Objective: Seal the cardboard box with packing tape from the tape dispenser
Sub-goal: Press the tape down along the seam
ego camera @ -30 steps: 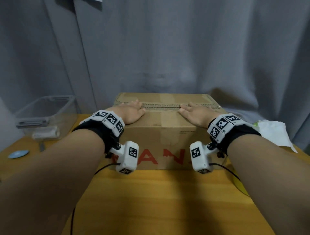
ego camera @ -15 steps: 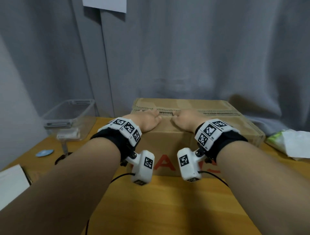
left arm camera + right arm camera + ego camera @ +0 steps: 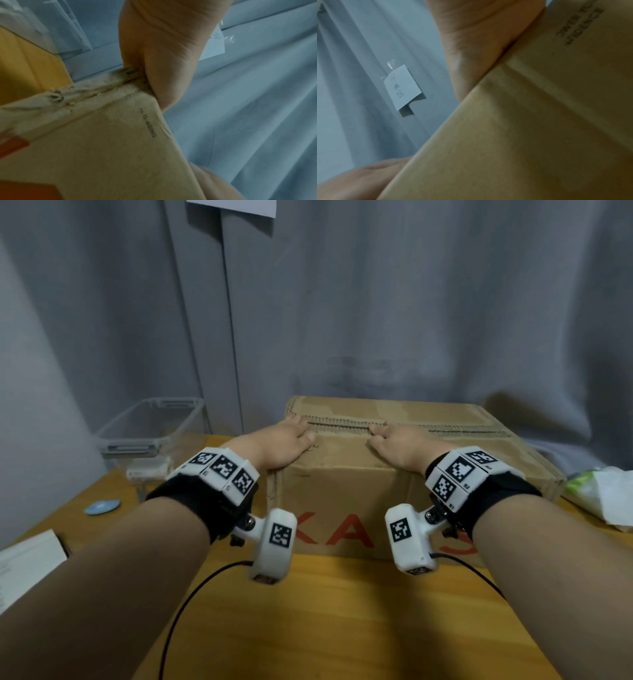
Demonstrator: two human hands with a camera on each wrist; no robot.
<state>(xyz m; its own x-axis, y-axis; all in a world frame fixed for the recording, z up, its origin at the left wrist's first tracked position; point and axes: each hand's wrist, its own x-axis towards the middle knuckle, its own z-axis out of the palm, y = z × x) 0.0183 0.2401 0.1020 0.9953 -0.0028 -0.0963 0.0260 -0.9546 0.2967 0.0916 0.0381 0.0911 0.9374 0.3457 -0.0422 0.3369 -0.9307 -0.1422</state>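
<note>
A brown cardboard box (image 3: 342,494) with red letters on its front stands on the wooden table (image 3: 342,618), its top flaps folded down. My left hand (image 3: 286,440) and right hand (image 3: 399,443) lie palm down on the near top flap, with the fingertips at the middle seam (image 3: 342,426). In the left wrist view the palm (image 3: 168,47) presses on the box's frayed top edge (image 3: 102,135). In the right wrist view the palm (image 3: 479,33) lies on the box (image 3: 539,121). The fingers are hidden in both wrist views. I see no tape dispenser.
A clear plastic bin (image 3: 150,426) stands at the back left, with a blue disc (image 3: 102,506) and a white booklet (image 3: 27,563) nearer. A white plastic bag (image 3: 603,494) lies to the right of the box. Grey curtain hangs behind. Black cables (image 3: 191,594) run across the table.
Both hands slid toward each other along the top flap, then drew slightly apart again. The head view has shifted left, so the box now sits further right.
</note>
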